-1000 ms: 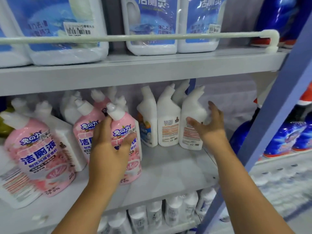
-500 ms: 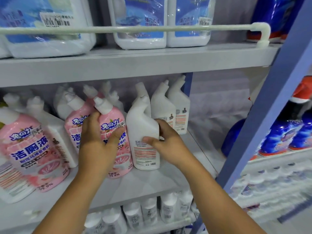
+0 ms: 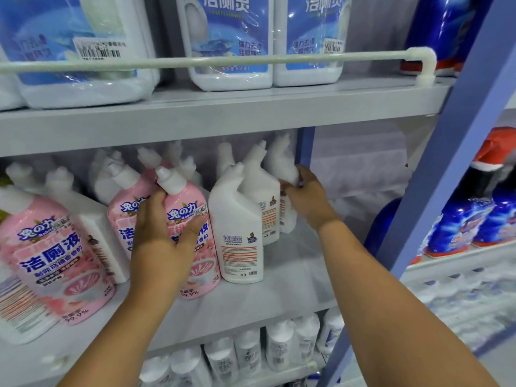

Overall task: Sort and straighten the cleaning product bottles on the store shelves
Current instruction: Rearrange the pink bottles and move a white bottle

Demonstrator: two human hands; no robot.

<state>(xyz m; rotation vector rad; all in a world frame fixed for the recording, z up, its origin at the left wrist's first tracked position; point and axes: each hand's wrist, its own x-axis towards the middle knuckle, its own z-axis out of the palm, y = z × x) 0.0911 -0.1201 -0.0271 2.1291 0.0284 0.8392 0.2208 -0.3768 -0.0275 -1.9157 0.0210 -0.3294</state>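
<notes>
Head view, mid shelf [image 3: 251, 300]: my left hand [image 3: 160, 247] wraps round the front pink bottle [image 3: 192, 236], fingers curled on its body, holding it upright just beside the front white bottle [image 3: 237, 227]. My right hand [image 3: 307, 196] reaches to the back right and grips the rear white bottle [image 3: 282, 169] near its neck, against the blue upright [image 3: 304, 146]. Step, I'd judge: straightening the white row w/ pink steadied. Next move prob needs that rear bottle drawn forward and set in line behind the other whites, label out, w/o knocking neighbours.
</notes>
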